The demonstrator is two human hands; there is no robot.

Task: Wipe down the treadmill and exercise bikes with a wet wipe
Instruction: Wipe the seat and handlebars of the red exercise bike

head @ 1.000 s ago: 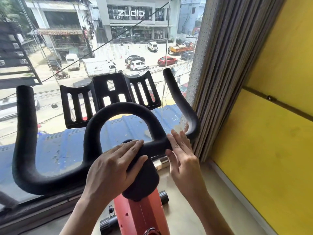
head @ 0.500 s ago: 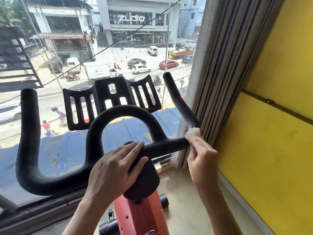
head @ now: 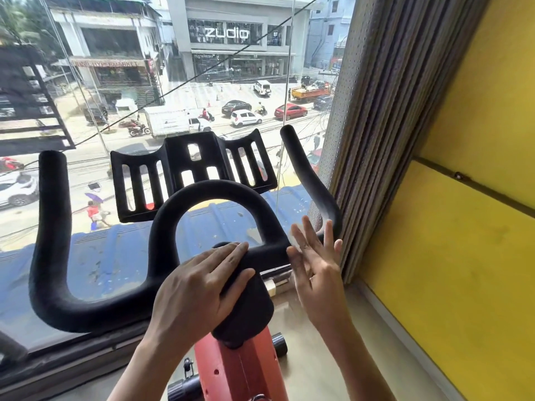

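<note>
**At the Window: Hand Positions on the Exercise Bike Handlebar**

At the glass window pane (head: 121,256), the red-framed exercise bike (head: 240,369) stands facing the street, with its black foam-padded handlebar (head: 52,256) across the view. A black slotted plastic device tray (head: 173,175) sits behind the handlebar's central loop.

1. Left hand (head: 199,287): lies flat, fingers straight and together, on the black padded centre block (head: 249,311) where the crossbar meets the post. It grips nothing.
2. Right hand (head: 318,273): fingers straight and spread, pressed against the crossbar just right of the loop, below the right-hand horn. No finger curls round the bar.
3. Wet wipe: a pale blurred patch (head: 296,243) shows between the right fingers and the bar. Whether this is the wipe cannot be told.

To the right, a grey ribbed curtain (head: 376,140) hangs just beside the right horn, next to a yellow wall panel (head: 463,256).
</note>
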